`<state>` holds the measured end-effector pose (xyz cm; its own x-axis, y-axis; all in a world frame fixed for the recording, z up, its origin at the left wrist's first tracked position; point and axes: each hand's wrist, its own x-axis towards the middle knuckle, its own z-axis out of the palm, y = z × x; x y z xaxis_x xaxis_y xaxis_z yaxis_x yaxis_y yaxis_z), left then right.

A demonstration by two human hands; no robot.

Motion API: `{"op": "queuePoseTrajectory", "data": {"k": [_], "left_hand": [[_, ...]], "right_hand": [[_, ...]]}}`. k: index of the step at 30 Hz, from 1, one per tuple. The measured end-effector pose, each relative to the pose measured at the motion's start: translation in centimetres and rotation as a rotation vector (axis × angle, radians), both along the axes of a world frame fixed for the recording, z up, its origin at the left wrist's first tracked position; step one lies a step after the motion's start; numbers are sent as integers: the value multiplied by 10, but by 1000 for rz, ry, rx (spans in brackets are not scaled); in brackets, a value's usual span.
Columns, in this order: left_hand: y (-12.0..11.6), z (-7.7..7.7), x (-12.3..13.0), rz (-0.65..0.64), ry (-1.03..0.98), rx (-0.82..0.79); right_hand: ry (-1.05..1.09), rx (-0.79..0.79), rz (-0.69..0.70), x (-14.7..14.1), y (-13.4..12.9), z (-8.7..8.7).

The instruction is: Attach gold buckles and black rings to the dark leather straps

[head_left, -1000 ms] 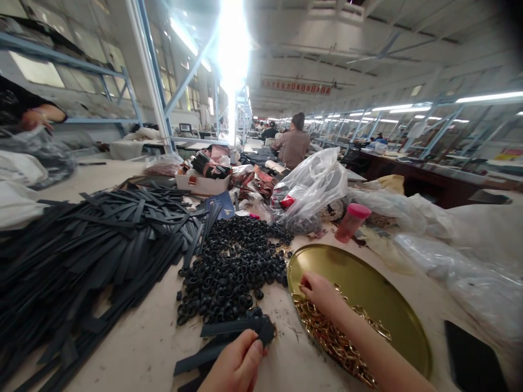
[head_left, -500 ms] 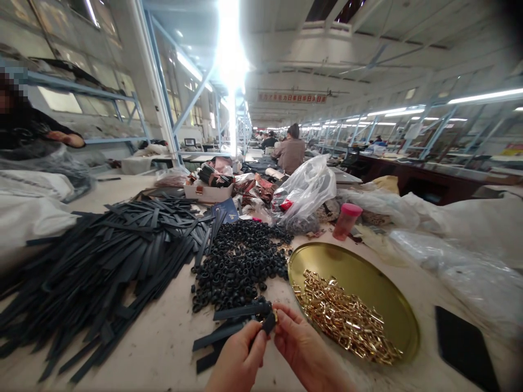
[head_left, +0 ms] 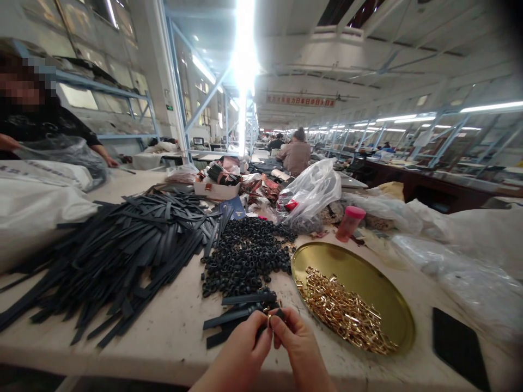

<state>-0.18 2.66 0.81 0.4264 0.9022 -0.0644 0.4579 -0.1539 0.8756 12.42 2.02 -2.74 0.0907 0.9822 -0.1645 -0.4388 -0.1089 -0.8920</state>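
Observation:
Over the front of the table, my left hand (head_left: pixel 247 345) and my right hand (head_left: pixel 297 335) meet, fingers closed in a pinch. Between them is a short black strap (head_left: pixel 280 314) with a small gold buckle (head_left: pixel 268 317) on it. My fingers cover most of both pieces. Just beyond my left hand lie several finished-looking black straps (head_left: pixel 241 310) side by side. A heap of small black loops (head_left: pixel 249 256) sits behind them. To the right, an oval gold tray (head_left: pixel 394 294) holds a pile of gold buckles (head_left: pixel 347 313).
Long black strips (head_left: pixel 147 239) are heaped at left, beside a white sack (head_left: pixel 41 218). A pink-lidded jar (head_left: pixel 350 223), a clear plastic bag (head_left: pixel 314 190) and a white box (head_left: pixel 216 190) stand behind. A black flat slab (head_left: pixel 460 343) lies right. A co-worker (head_left: pixel 44 120) is at far left.
My hands have drawn closer together and turned around the strap and buckle. The view has shifted slightly, showing the table's front edge. The co-worker at left has reached an arm toward the table.

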Motion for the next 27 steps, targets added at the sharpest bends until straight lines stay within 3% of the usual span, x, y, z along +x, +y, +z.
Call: {"op": "queuePoseTrajectory", "data": {"k": [3,5,11,17,20,23,27], "left_hand": [[-1,-1,2,-2,-66,-151],[0,-3,1,8,-95,-158],[5,-7,1,37,-201,-123],[10,-13,4,74,-301,-406],[13,-15,7,98,-344,-417],[14,-18,10,142,-342,-421],[14,-23,11,188,-298,-398]], "right_hand": [[-149,67,-109,4,2,5],[-177,61,-139,5,3,8],[-275,73,-64,-4,1,6],[-172,-50,19,-3,3,0],[-137,-85,55,-3,8,-2],[-322,-45,11,-2,11,-4],[-695,207,-63,4,11,-6]]}}
